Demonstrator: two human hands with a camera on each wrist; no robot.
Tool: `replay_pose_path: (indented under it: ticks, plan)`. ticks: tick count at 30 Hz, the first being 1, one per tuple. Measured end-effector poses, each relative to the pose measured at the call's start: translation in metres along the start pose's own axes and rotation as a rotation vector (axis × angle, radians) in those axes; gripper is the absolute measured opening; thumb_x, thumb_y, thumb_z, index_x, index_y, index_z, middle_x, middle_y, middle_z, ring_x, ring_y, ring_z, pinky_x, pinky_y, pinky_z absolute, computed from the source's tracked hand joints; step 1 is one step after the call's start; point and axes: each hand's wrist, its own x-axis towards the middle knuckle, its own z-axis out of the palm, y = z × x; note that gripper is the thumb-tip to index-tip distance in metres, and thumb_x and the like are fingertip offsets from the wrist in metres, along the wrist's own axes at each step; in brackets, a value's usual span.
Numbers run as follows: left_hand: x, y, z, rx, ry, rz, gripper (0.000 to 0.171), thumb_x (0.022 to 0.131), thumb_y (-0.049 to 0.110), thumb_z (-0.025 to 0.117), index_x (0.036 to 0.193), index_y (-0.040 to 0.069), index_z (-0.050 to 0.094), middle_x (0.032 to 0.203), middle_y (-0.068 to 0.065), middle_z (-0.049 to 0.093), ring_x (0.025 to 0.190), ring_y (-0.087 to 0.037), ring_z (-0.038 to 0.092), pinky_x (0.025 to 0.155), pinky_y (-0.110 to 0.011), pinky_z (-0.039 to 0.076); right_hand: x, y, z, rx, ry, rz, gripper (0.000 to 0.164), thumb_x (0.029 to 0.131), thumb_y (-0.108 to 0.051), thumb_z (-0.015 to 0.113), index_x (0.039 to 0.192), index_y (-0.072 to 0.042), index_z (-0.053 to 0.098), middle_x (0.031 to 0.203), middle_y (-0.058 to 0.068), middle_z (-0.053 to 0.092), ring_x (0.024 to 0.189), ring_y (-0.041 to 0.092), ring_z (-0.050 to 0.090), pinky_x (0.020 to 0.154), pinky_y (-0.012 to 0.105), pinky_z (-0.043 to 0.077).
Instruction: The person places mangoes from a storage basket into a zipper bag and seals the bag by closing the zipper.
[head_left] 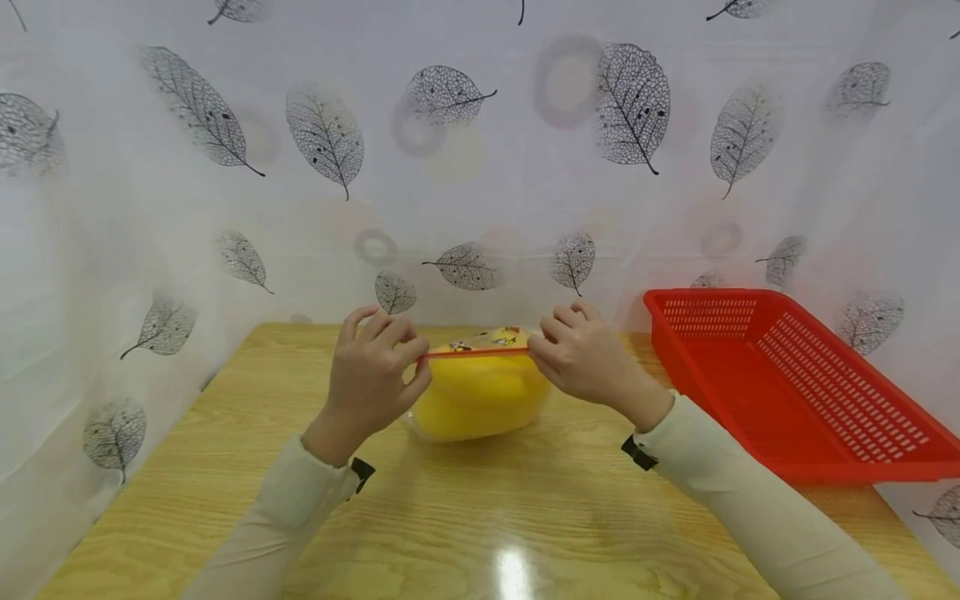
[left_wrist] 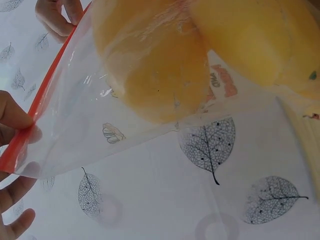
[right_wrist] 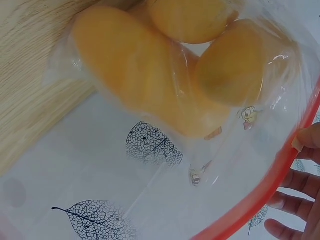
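A clear zip bag point(head_left: 427, 417) with small cartoon prints stands at the middle of the table, its red zip edge point(head_left: 477, 353) uppermost and stretched between both hands. Inside are several smooth yellow fruits point(left_wrist: 155, 60), rounded and mango-like, seen through the plastic. My left hand point(head_left: 375, 371) pinches one end of the red edge between thumb and fingers. At the other end, my right hand point(head_left: 583, 354) pinches the same edge. In the right wrist view, the thumb lies on the red strip point(right_wrist: 265, 197) while other fingers extend behind it.
A red plastic basket point(head_left: 795, 417) with perforated sides sits at the right of the wooden table point(head_left: 247, 417). A pale curtain point(head_left: 480, 167) with a leaf pattern hangs behind the table and along its sides.
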Motion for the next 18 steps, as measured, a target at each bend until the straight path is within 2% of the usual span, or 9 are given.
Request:
replay_pose_path:
  ticks: [12,18]
  plan:
    - [-0.0022,-0.0024,0.0012,0.002,0.007,0.009,0.003,0.070,0.011,0.066,0.068,0.011,0.065,0.072,-0.003,0.060,0.075,-0.023,0.055,0.091,-0.053,0.042,-0.0052,0.0035,-0.0007,-0.012,-0.022,-0.002,0.013,0.086,-0.024,0.056,0.081,-0.012,0.059,0.072,0.006,0.056,0.072,0.027,0.051,0.071,0.041,0.044]
    - [-0.0023,-0.0024,0.0004,0.011,0.000,0.019,0.004,0.070,0.012,0.068,0.068,0.011,0.064,0.072,-0.003,0.060,0.074,-0.023,0.056,0.089,-0.050,0.044,-0.0096,0.0064,-0.0008,-0.007,-0.030,-0.003,0.019,0.090,-0.026,0.051,0.084,-0.012,0.063,0.073,0.006,0.057,0.073,0.027,0.051,0.072,0.041,0.045]
